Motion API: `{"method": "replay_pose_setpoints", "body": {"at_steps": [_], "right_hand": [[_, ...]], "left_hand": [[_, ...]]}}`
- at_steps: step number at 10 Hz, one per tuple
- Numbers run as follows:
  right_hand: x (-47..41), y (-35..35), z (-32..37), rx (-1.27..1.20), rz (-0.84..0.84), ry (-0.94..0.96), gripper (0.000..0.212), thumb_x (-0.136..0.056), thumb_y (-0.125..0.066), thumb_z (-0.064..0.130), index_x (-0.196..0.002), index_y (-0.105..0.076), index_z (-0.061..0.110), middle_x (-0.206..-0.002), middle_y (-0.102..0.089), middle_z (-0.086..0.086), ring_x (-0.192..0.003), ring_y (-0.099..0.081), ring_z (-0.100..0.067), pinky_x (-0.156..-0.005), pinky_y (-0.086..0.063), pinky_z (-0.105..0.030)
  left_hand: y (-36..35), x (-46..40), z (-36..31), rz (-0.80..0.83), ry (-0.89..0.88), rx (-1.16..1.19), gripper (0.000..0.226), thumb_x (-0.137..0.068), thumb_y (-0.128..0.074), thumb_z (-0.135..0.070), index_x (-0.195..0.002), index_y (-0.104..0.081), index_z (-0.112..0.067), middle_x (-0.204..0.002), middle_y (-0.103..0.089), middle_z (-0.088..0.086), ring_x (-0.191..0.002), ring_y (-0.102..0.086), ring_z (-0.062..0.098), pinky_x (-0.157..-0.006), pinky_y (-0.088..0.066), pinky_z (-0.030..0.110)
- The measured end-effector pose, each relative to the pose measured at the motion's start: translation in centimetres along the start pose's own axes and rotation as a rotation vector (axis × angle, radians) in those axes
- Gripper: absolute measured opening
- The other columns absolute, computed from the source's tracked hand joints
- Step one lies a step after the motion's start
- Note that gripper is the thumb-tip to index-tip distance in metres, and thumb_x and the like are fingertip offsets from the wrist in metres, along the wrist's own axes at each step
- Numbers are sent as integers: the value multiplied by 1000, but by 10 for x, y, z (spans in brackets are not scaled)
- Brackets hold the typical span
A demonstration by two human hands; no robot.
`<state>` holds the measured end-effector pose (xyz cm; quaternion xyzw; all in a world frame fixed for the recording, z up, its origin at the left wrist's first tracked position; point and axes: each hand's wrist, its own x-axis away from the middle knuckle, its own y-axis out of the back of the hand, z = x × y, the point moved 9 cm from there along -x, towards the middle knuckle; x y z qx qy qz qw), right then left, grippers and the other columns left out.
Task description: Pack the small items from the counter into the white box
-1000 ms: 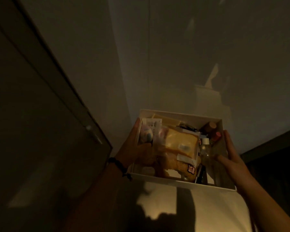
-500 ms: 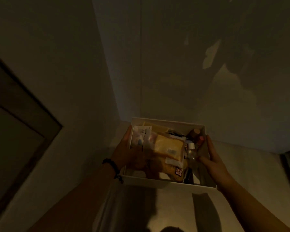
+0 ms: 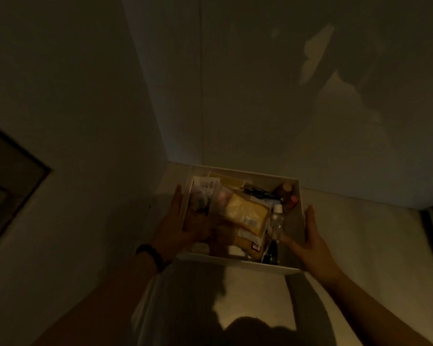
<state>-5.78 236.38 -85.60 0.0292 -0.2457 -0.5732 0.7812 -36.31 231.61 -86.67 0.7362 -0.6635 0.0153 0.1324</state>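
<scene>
Dim, blurry frame: labels on the yellow plastic packets [image 3: 245, 211] unreadable. Left hand [image 3: 178, 231] fingers hidden inside the white rectangular box [image 3: 235, 262]. Both forearms cut off at bottom edge.

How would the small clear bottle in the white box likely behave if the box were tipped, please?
The clear bottle looks round and light, so it could probably roll. It lies beside the yellow packet, which may check it, inside the white box.

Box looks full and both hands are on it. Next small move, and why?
Probably set the white box down on the pale counter by the corner. The left hand and right hand clasp its side walls, thumbs over the rim, and the yellow packet and clear bottle already sit inside.
</scene>
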Motion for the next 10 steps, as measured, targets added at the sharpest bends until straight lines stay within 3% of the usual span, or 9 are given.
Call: {"method": "replay_pose_setpoints", "body": {"at_steps": [1, 2, 3, 4, 5, 6, 8, 9, 10], "right_hand": [[28, -11, -10, 145, -28, 56, 134, -53, -84, 57, -146, 11, 41, -158, -5, 12, -142, -15, -9, -113, -23, -34], [32, -13, -16, 227, -108, 36, 140, -49, -85, 58, -148, 11, 33, -160, -3, 5, -145, -12, -15, -116, -21, -38], [22, -10, -13, 254, -120, 48, 142, -45, -84, 65, -151, 4, 29, -159, -12, 3, -142, -20, -14, -113, -24, -34], [5, -2, 4, 234, -127, 137, 126, -46, -84, 58, -146, -9, 44, -149, -31, 19, -132, -34, 3, -103, -40, -28], [-17, 11, 26, 231, -149, 222, 111, -48, -83, 56, -138, -17, 53, -134, -39, 26, -118, -39, 16, -94, -39, -15], [-33, 14, 26, 232, -130, 240, 114, -49, -87, 55, -142, -26, 32, -134, -45, 9, -121, -46, -3, -97, -44, -29], [-37, 16, 17, 267, -165, 209, 117, -47, -87, 57, -142, -26, 27, -137, -44, 4, -123, -46, -11, -97, -44, -34], [-36, 14, 21, 294, -134, 185, 122, -46, -88, 53, -145, -22, 24, -140, -41, -1, -126, -43, -15, -101, -42, -38], [-28, 18, 33, 328, -115, 163, 111, -54, -87, 46, -142, -25, 21, -140, -39, -4, -128, -41, -21, -102, -40, -34]], "left_hand": [[-18, 29, 11, 137, 25, 104, 103, -75, -77, -6, -147, -9, -35, -139, -49, 3, -123, -51, 22, -91, -50, 45], [-22, 31, 9, 117, 60, 243, 60, -95, -54, -14, -144, -26, -30, -136, -51, 16, -120, -52, 39, -91, -44, 62], [-17, 23, 5, 50, 69, 299, 43, -101, -30, -41, -136, -45, -22, -130, -55, 19, -116, -54, 41, -86, -49, 55], [-18, 2, -9, 21, 83, 136, 58, -88, -46, -60, -133, -50, -24, -126, -60, 15, -110, -59, 35, -80, -53, 50], [-25, -27, -10, 48, 133, 63, 73, -74, -59, -67, -133, -49, -24, -138, -49, 8, -113, -59, 24, -88, -51, 45], [-28, -44, 3, 66, 228, 40, 64, -75, -53, -70, -123, -58, -28, -133, -54, 11, -104, -64, 30, -79, -53, 54], [-30, -48, 18, -4, 358, 376, 80, -64, -63, -73, -129, -54, -26, -119, -65, 6, -99, -66, 30, -75, -55, 50], [-23, -48, 10, 41, 266, 145, 103, -58, -78, -53, -144, -23, -39, -137, -46, -1, -117, -51, 24, -89, -50, 46], [-14, -42, -26, 36, 92, -192, 126, -51, -87, -42, -145, -3, -33, -128, -36, -16, -114, -35, -1, -89, -34, 7]]}}
